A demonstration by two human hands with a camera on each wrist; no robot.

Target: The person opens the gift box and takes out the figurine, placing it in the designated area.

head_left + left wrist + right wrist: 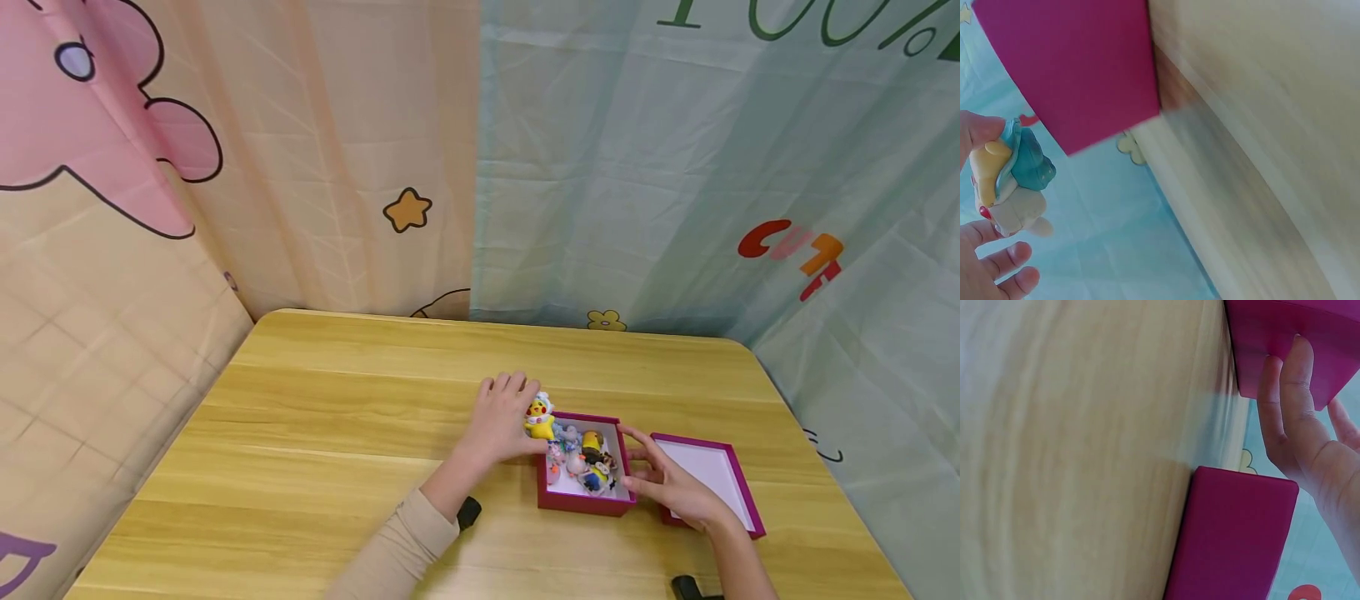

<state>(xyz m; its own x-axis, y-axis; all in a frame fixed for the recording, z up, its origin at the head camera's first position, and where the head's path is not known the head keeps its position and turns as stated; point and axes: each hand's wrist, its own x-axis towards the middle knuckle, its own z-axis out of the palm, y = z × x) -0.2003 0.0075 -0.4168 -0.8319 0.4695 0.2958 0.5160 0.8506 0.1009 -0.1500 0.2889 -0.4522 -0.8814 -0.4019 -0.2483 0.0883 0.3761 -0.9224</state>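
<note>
L hand (502, 421) pinches a small yellow figurine (539, 419) b/w thumb & forefinger, other fingers spread loose. Figurine's at the back-L corner of the box (581, 502), upright; L wrist view has a sliver of curtain (637, 167) showing b/w it & the box wall. It's smooth, rounded, slightly glossy, plastic-looking: yellow body, white cap-like top, teal drape down the back, red cheek spots.

Box = squarish, open-topped, flat straight walls, matte magenta outside, white inside. Holds a jumble of small figurines (575, 463), rounded & lumpy, mostly pale pink/grey-blue, plus a few in yellow, brown & blue; too small to ID.

R hand (675, 492) has fingers apart, slightly bent; fingertips touch the box's R wall, thumb by the front-R corner.

Lid (708, 467) lies just R of the box, inside up, partly behind R hand: shallow, magenta rim, flat white inner face, corners a bit rounded.

Surface (337, 400) = yellowish, wood-look grain, rounded back corners. Behind: curtain w/ soft vertical folds, peach & pale blue-green, cartoon prints. Beige sleeve (397, 542), ribbed-looking cuff, on L arm.
</note>
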